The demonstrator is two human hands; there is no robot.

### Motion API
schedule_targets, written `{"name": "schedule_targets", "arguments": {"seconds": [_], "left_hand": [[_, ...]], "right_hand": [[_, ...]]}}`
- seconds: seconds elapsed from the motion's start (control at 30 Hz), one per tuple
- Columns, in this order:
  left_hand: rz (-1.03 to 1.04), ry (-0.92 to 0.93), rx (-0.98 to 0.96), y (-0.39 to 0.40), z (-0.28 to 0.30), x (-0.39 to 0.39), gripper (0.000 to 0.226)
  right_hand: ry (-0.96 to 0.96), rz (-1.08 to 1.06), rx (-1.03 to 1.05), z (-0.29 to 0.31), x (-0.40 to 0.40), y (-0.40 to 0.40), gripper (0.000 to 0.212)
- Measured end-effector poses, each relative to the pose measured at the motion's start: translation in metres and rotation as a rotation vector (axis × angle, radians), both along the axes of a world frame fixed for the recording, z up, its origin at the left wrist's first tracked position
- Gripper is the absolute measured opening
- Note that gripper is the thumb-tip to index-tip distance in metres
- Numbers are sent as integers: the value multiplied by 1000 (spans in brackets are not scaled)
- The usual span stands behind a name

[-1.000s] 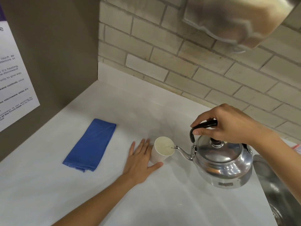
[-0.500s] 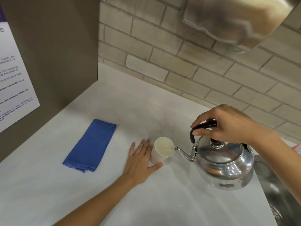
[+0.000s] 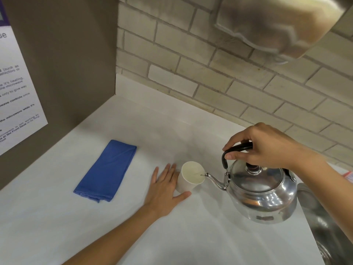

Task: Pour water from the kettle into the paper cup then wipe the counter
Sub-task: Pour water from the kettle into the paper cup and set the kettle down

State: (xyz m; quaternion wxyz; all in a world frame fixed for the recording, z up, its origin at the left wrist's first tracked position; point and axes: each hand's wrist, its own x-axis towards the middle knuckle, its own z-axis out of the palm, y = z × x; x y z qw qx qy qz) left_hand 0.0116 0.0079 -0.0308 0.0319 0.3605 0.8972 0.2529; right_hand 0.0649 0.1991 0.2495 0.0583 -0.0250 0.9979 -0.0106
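**One kettle tipped over one cup on a white counter**

We see a white counter (image 3: 191, 236) running into a corner, with pale brick wall behind and a brown panel at nine o'clock carrying one printed notice (image 3: 17, 92). A steel sink (image 3: 328, 226) edges in at four o'clock, and a shiny metal housing (image 3: 277, 25) hangs at one o'clock.

We count one kettle (image 3: 261, 196), one paper cup (image 3: 191, 176) and one blue cloth (image 3: 106, 171). The cup stands upright near the centre of the counter. The kettle is at its three o'clock, off the counter and tilted toward it, spout tip just over the cup's rim.

Our right hand (image 3: 267, 148) is clamped around the kettle's black handle, fingers curled over the top and thumb underneath. Our left hand (image 3: 164, 190) lies flat on the counter with fingers spread, at the cup's nine o'clock; the thumb reaches round the cup's base at six o'clock and the fingers touch its side, gripping nothing.

The folded cloth lies flat, well apart from the cup at its nine o'clock.
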Motion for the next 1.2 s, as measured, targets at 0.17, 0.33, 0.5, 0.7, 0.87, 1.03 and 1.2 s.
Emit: {"name": "schedule_targets", "arguments": {"seconds": [0.17,0.33,0.5,0.7,0.87,1.03,1.2], "left_hand": [[-7,-10,6,0,0,0,86],[-6,-11,4,-1,1,0,87],[-8,-11,-10,0,1,0,87],[-9,-10,-12,-1,1,0,87],[-12,-7,-13,-1,2,0,87],[-6,1,-11,0,1,0,87],[-6,3,-4,0,-1,0,87]], "right_hand": [[8,5,2,0,0,0,30],[5,13,14,0,-2,0,30],[0,17,19,2,-2,0,30],[-19,7,24,3,-2,-3,27],[-14,18,32,3,-3,-3,27],[-16,11,22,4,-4,-4,24],[-24,25,41,5,-6,-4,23]]}}
